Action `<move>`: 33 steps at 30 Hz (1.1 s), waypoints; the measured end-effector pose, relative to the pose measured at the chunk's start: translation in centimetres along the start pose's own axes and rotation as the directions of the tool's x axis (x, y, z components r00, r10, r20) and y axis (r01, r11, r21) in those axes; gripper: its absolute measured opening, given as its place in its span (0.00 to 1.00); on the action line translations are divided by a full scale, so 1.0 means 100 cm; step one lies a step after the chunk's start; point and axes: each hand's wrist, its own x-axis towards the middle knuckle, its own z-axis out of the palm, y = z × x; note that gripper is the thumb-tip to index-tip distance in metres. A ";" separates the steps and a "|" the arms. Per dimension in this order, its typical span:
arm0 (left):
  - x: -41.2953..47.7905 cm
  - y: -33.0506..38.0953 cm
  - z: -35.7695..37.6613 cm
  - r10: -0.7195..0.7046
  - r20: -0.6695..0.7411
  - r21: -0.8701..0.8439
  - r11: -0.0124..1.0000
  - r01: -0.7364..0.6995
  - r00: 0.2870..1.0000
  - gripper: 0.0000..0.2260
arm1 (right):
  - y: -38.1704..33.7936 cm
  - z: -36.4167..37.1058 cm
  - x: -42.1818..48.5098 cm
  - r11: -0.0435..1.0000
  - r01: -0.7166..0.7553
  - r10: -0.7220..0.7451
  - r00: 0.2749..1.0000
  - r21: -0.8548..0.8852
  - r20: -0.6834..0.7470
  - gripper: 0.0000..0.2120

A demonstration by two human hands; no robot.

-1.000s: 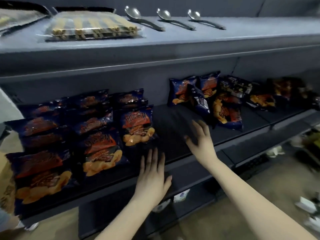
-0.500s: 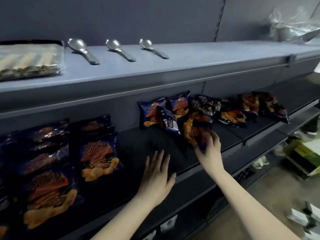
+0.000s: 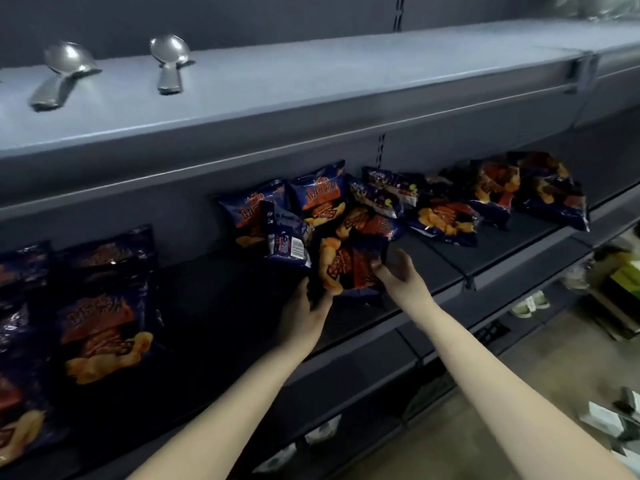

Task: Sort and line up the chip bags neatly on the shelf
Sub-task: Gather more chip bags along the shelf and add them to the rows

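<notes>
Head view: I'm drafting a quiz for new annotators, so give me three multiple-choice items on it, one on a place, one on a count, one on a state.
1. Where do the spoons lie?
A. on the upper shelf
B. on the floor
C. on the lower shelf

2. How many spoons show?
A. none
B. two
C. five

3. What are the left hand and right hand doing?
A. hanging empty
B. each holding a spoon
C. both holding one chip bag

Answers: 1 A, they rest on the grey top surface; 2 B, two bowls with handles are visible; 3 C, each hand grips a lower corner of the bag.
</notes>
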 end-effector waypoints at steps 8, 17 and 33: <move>-0.003 0.011 0.019 -0.038 -0.111 -0.287 0.958 0.004 0.993 0.15 | 0.017 -0.017 0.026 0.910 -0.071 -0.029 0.972 0.408 0.235 0.30; -0.026 0.033 0.014 -0.058 -0.085 -0.507 0.862 0.006 0.995 0.19 | -0.024 -0.028 0.031 0.899 0.090 -0.253 0.906 0.429 0.340 0.37; -0.144 -0.049 -0.113 -0.307 -0.533 -0.479 0.878 0.018 0.788 0.34 | -0.109 0.146 -0.040 0.856 0.490 -0.422 0.480 0.164 0.769 0.34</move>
